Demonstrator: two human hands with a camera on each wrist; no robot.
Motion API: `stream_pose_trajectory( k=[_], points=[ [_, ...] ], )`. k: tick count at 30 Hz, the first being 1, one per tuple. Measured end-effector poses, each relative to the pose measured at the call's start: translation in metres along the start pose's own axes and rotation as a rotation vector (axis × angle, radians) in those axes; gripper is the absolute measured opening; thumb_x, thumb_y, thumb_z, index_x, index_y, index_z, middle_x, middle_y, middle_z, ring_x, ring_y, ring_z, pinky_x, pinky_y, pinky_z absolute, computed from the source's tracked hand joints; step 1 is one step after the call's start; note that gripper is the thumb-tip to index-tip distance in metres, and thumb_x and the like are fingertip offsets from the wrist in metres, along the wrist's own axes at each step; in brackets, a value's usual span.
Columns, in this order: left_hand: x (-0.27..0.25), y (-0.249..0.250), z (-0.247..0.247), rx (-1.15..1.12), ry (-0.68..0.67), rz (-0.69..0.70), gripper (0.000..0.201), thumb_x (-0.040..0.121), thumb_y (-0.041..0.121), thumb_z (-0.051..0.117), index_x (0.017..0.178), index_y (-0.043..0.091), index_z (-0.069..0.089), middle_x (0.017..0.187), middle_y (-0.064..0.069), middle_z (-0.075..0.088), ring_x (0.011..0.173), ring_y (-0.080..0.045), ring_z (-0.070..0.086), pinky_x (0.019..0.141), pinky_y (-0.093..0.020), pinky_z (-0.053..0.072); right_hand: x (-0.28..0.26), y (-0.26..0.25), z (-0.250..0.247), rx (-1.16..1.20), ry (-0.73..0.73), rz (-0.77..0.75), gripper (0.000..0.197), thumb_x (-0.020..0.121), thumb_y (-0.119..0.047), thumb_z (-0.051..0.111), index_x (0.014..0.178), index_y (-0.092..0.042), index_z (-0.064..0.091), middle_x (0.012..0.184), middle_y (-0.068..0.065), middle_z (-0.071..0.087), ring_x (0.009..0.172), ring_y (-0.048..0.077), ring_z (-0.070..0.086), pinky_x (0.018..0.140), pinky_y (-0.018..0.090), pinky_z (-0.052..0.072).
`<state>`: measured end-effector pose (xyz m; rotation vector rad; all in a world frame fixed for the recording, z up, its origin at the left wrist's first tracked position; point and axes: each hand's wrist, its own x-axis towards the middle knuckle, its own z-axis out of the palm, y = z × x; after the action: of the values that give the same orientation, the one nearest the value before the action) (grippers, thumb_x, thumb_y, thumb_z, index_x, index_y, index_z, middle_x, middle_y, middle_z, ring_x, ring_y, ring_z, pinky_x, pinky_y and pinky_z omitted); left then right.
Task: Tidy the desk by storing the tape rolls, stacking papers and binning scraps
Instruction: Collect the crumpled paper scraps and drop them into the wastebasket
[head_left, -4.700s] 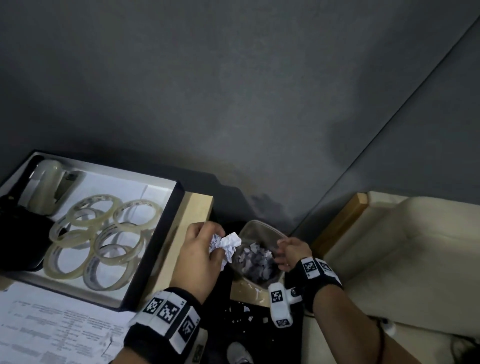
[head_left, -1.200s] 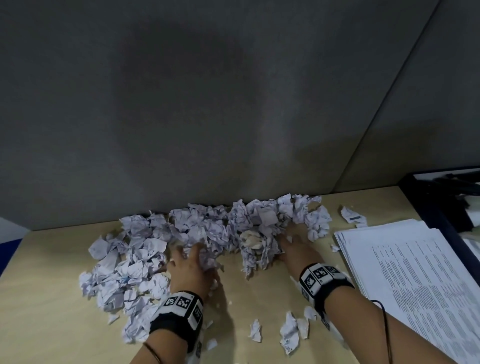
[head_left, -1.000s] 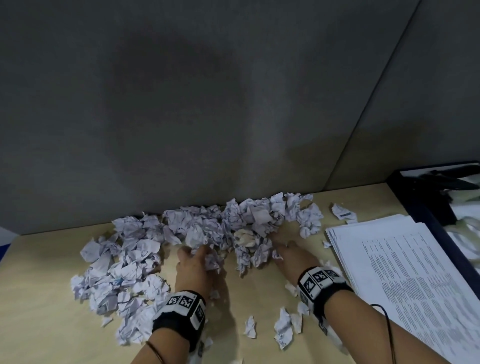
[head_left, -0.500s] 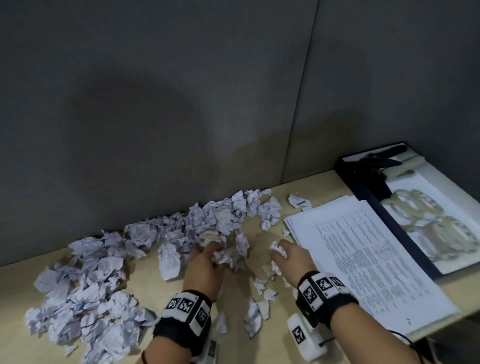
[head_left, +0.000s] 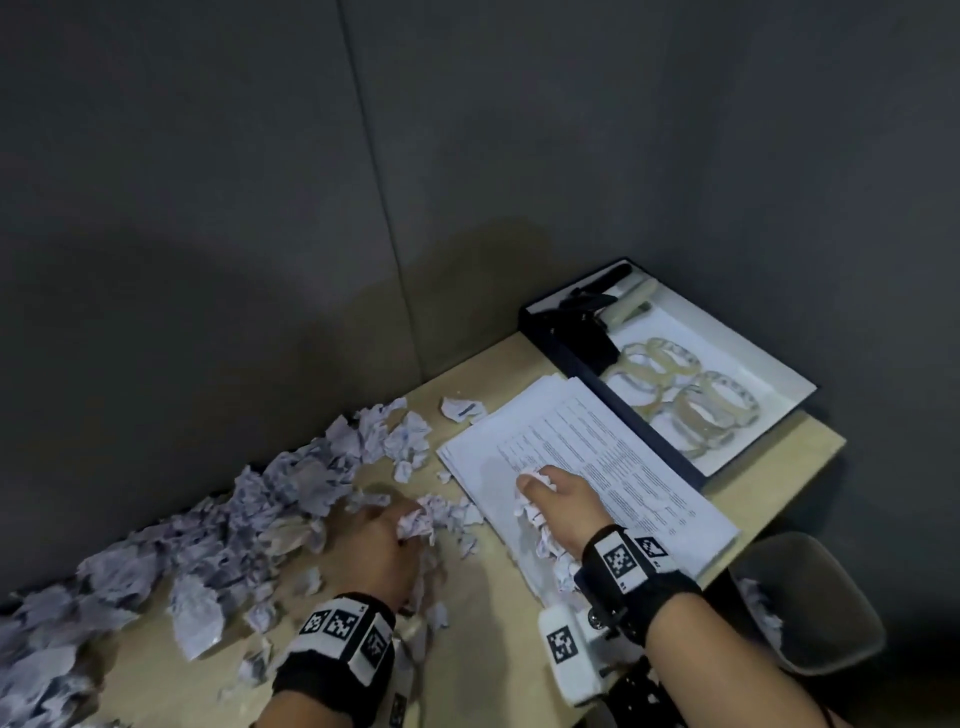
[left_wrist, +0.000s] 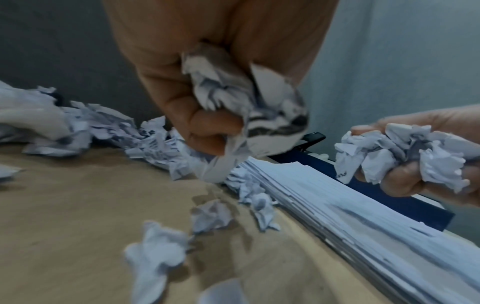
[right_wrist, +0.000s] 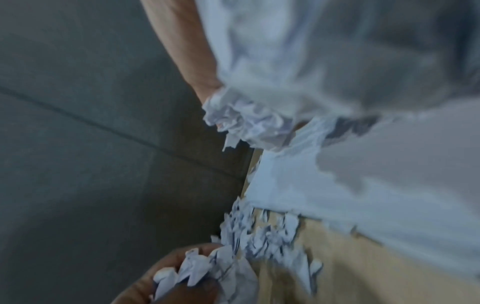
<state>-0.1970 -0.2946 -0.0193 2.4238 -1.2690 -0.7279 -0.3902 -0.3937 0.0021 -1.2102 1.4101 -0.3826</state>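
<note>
Crumpled white paper scraps (head_left: 270, 499) lie in a long pile along the desk's back edge. My left hand (head_left: 402, 525) grips a wad of scraps (left_wrist: 246, 107) just above the desk, close to the pile. Over the left edge of the printed paper stack (head_left: 639, 467), my right hand (head_left: 540, 493) holds another handful of scraps (left_wrist: 389, 152). Several clear tape rolls (head_left: 696, 405) lie in a dark-rimmed tray (head_left: 566, 353) at the right end. The right wrist view is blurred and shows scraps (right_wrist: 246, 121) under the fingers.
A grey bin (head_left: 810, 571) with scraps inside stands below the desk's right front corner. Loose scraps (left_wrist: 210, 214) lie on the wooden desk (head_left: 493, 623) between the hands. Grey partition walls (head_left: 467, 156) close the back and right.
Both hands closed on handfuls of scraps and moved right; the right hand now hovers over the paper stack. The view swung right and the bin came into sight.
</note>
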Motion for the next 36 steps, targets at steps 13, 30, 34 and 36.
stream_pose_trajectory(
  k=[13, 30, 34, 36],
  points=[
    [0.022, 0.108, 0.022, -0.240, 0.014, 0.230, 0.026, 0.082, 0.015, 0.055, 0.090, 0.038, 0.062, 0.095, -0.002, 0.066, 0.086, -0.020, 0.063, 0.082, -0.031, 0.050, 0.000, 0.029, -0.107, 0.289, 0.205, 0.099, 0.040, 0.094, -0.031, 0.056, 0.125, -0.005, 0.055, 0.129, 0.013, 0.058, 0.120, 0.028, 0.053, 0.094, 0.032, 0.040],
    [-0.004, 0.302, 0.137, -0.321, -0.323, 0.565, 0.032, 0.084, 0.004, 0.058, 0.094, 0.034, 0.066, 0.100, -0.002, 0.054, 0.083, -0.002, 0.058, 0.070, -0.001, 0.038, 0.000, 0.131, -0.233, 0.545, 0.460, 0.148, 0.015, 0.092, -0.027, 0.059, 0.086, -0.014, 0.064, 0.088, 0.002, 0.068, 0.082, 0.014, 0.061, 0.084, 0.028, 0.044],
    [-0.005, 0.333, 0.165, -0.267, -0.358, 0.614, 0.030, 0.084, 0.007, 0.058, 0.103, 0.028, 0.068, 0.101, -0.003, 0.055, 0.088, -0.012, 0.059, 0.075, -0.010, 0.041, 0.000, 0.157, -0.259, 0.578, 0.527, 0.178, 0.014, 0.093, -0.024, 0.058, 0.088, -0.012, 0.064, 0.083, 0.007, 0.064, 0.075, 0.021, 0.059, 0.063, 0.026, 0.046],
    [-0.005, 0.345, 0.179, -0.266, -0.364, 0.632, 0.029, 0.084, 0.006, 0.059, 0.101, 0.027, 0.068, 0.101, -0.003, 0.054, 0.087, -0.013, 0.059, 0.077, -0.010, 0.040, 0.001, 0.173, -0.272, 0.618, 0.555, 0.228, 0.017, 0.093, -0.023, 0.058, 0.086, -0.009, 0.064, 0.075, 0.011, 0.061, 0.066, 0.024, 0.056, 0.055, 0.029, 0.045]
  ],
)
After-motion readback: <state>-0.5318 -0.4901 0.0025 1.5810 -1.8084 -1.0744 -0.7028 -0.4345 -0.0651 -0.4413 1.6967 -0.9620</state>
